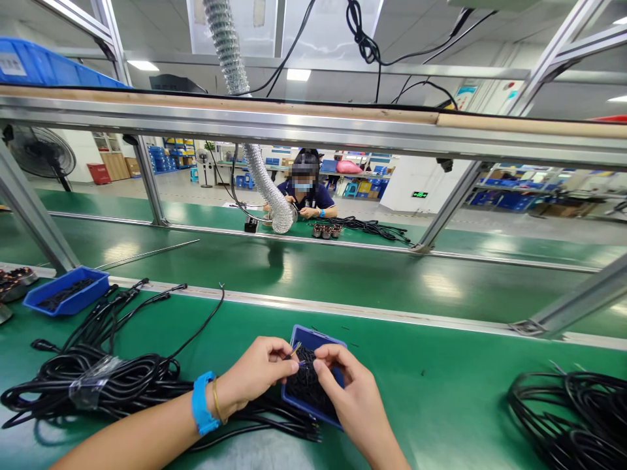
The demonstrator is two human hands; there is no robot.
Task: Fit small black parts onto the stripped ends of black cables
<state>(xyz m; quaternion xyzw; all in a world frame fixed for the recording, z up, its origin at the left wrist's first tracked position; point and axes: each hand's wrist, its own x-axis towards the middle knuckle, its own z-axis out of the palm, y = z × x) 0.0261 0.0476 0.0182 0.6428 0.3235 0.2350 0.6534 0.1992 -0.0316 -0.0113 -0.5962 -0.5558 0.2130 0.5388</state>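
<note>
My left hand (267,369), with a blue band and a yellow bracelet at the wrist, pinches thin wires (296,350) of which a yellow and a blue one show. My right hand (350,385) faces it, thumb and forefinger pinched near the blue wire's tip; what is between them is too small to make out. Both hands are over a blue bin (317,337) holding many small black tube-like pieces (308,385). Beneath my left forearm run black cables (289,418) with stripped ends, close to the bin.
A taped coil of black cable (93,382) lies left, more cable (571,418) right. A smaller blue bin (68,290) stands back left. Metal frame posts (453,205) and a rail (313,130) cross ahead. A flexible silver duct (259,173) hangs down. A co-worker (304,183) sits opposite.
</note>
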